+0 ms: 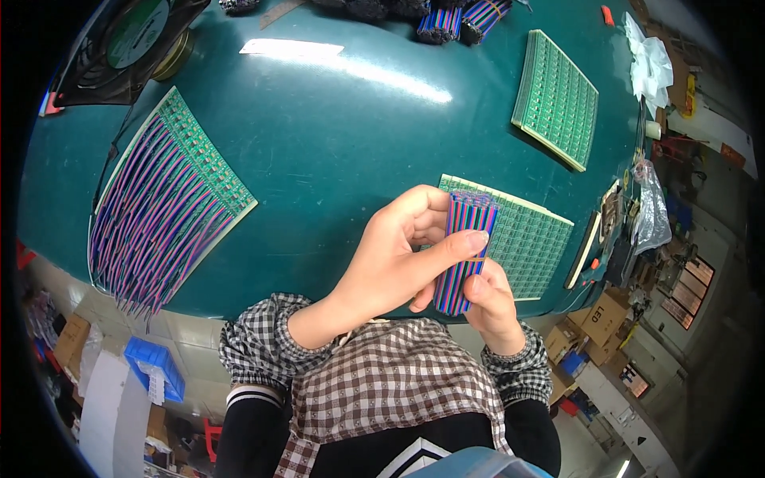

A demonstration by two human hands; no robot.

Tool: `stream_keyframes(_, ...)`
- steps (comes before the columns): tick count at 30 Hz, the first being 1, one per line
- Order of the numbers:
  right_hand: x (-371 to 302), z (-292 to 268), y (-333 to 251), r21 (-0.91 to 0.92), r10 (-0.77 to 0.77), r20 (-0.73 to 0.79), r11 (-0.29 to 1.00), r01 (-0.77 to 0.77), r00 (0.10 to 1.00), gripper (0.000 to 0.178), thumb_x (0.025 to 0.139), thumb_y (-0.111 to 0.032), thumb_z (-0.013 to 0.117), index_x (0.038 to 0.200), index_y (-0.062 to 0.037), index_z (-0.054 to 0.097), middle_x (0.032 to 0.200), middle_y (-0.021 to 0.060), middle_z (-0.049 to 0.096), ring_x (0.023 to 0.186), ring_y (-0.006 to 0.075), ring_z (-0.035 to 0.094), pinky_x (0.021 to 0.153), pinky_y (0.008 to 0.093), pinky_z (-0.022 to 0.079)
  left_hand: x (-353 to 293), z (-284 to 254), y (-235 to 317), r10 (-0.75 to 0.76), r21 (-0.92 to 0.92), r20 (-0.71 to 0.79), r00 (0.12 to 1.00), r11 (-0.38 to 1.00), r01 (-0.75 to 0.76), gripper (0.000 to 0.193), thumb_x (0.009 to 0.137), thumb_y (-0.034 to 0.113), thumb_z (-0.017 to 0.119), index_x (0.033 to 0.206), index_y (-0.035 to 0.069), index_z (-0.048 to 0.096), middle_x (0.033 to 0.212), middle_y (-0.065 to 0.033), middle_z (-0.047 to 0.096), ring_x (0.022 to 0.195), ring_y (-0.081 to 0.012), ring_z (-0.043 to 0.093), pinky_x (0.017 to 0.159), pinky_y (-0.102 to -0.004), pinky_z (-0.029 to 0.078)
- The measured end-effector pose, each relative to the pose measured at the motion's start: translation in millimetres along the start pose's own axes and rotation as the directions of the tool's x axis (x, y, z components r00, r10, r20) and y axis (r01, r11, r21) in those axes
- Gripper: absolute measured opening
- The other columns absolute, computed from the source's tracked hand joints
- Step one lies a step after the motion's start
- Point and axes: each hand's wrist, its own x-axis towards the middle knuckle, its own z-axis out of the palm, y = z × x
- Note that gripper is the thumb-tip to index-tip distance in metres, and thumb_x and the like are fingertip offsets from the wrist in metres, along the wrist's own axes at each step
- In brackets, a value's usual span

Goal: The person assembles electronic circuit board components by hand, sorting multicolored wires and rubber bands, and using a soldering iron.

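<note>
A banded bundle of striped wires [457,285], blue, pink, green and black, stands roughly upright in front of me. My left hand [414,247] wraps round its upper part, the thumb pressed across the front. Lower down, my right hand [492,303] grips the same bundle with its thumb near the thin tan band. Behind the bundle, a green circuit board panel [530,247] lies on the table, partly covered by my hands and the wires. To the left rests another board panel [203,151] with many striped wires attached, fanning toward the table's near edge.
A stack of green board panels [558,99] sits at the far right of the green table [335,135]. At the far left stands a black fan [131,40]. More wire bundles [440,25] lie along the back. Tools and a plastic bag [653,211] crowd the right edge.
</note>
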Motion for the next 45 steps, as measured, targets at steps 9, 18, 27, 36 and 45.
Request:
stream_keyframes(9, -4, 1, -1, 0.041, 0.015, -0.019, 0.999, -0.014, 1.0, 0.053, 0.089, -0.041, 0.057, 0.113, 0.006, 0.05, 0.096, 0.0192, 0.065, 0.089, 0.0262, 0.065, 0.083, 0.0372, 0.052, 2, -6, -4, -0.074, -0.031, 0.046, 0.996, 0.997, 0.075, 0.024, 0.088, 0.012, 0.063, 0.105, -0.001, 0.052, 0.093, -0.0076, 0.063, 0.082, -0.0094, 0.06, 0.071, -0.0225, 0.049)
stream_keyframes(18, -1, 1, -2, 0.02, 0.012, 0.014, 1.0, -0.012, 1.0, 0.055, 0.089, -0.043, 0.054, 0.112, 0.0062, 0.051, 0.096, 0.019, 0.065, 0.09, 0.0256, 0.064, 0.084, 0.0363, 0.051, 3, -7, -4, -0.038, 0.001, 0.044, 0.998, 0.999, 0.038, 0.023, 0.086, 0.009, 0.065, 0.102, 0.0, 0.051, 0.09, -0.0075, 0.064, 0.079, -0.0086, 0.06, 0.067, -0.0216, 0.048)
stream_keyframes(27, -2, 0, 2, 0.091, 0.026, 0.049, 0.995, -0.03, 0.998, 0.056, 0.089, -0.044, 0.053, 0.114, 0.0066, 0.051, 0.096, 0.021, 0.064, 0.091, 0.029, 0.064, 0.085, 0.0379, 0.05, 2, -6, -7, -0.022, 0.011, 0.026, 0.999, 1.0, 0.022, 0.024, 0.084, 0.007, 0.068, 0.098, 0.001, 0.051, 0.088, -0.0073, 0.064, 0.075, -0.0074, 0.06, 0.064, -0.0205, 0.047)
stream_keyframes(36, 1, -2, 6, 0.218, 0.041, 0.07, 0.974, -0.056, 0.997, 0.059, 0.09, -0.046, 0.049, 0.117, 0.0071, 0.046, 0.096, 0.0241, 0.063, 0.087, 0.0326, 0.065, 0.082, 0.0402, 0.052, 3, -5, -1, -0.112, -0.069, -0.024, 0.993, 0.992, 0.11, 0.026, 0.082, 0.014, 0.071, 0.094, 0.001, 0.052, 0.079, -0.004, 0.062, 0.055, -0.0015, 0.049, 0.046, -0.0146, 0.036)
stream_keyframes(45, 12, -5, 10, 0.388, -0.002, 0.136, 0.92, -0.051, 0.991, 0.058, 0.096, -0.045, 0.039, 0.122, 0.0062, 0.045, 0.101, 0.0266, 0.061, 0.088, 0.0362, 0.064, 0.083, 0.0419, 0.05, 12, -9, -8, 0.005, 0.067, -0.104, 0.995, 0.998, 0.002, 0.034, 0.081, 0.024, 0.071, 0.096, -0.001, 0.054, 0.082, -0.0082, 0.063, 0.058, -0.0026, 0.049, 0.05, -0.0164, 0.039)
